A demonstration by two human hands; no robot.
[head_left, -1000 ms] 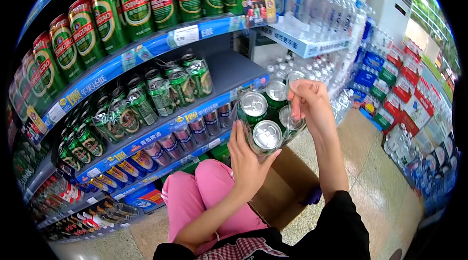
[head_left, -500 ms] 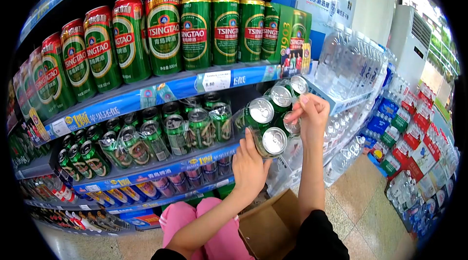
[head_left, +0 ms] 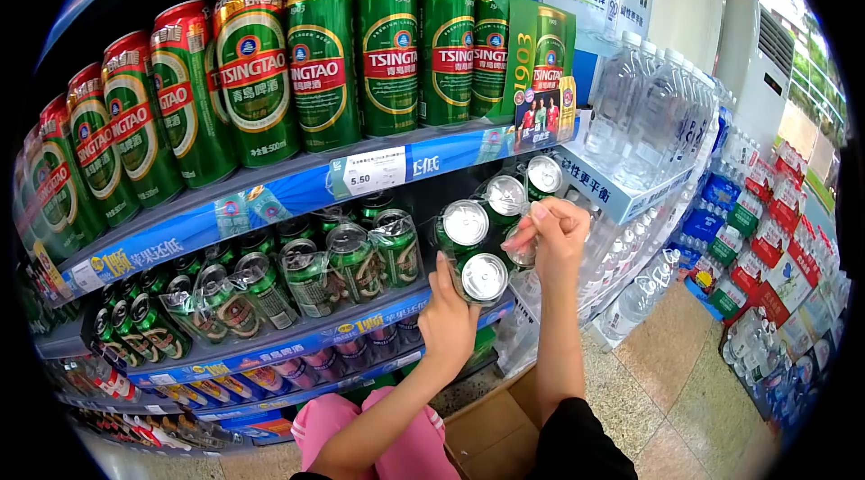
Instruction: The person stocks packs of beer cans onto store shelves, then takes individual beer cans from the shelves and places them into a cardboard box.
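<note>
Shrink-wrapped pack of cans held at the front edge of the middle shelf, tops facing the person. Left hand cups it from below, fingers curled against a can; right hand pinches the wrap on its right side. Wrapped cans stand just beside it.

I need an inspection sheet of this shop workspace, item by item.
Surface: middle shelf holds wrapped green can packs.
Job's things: shrink-wrapped can pack, held at the shelf's right end.
Clutter: open cardboard box on the floor.
Hands: left hand supports the pack from below; right hand grips its side.
Cables: nothing seen.
Surroundings: tall green cans above, water bottles to the right.
</note>
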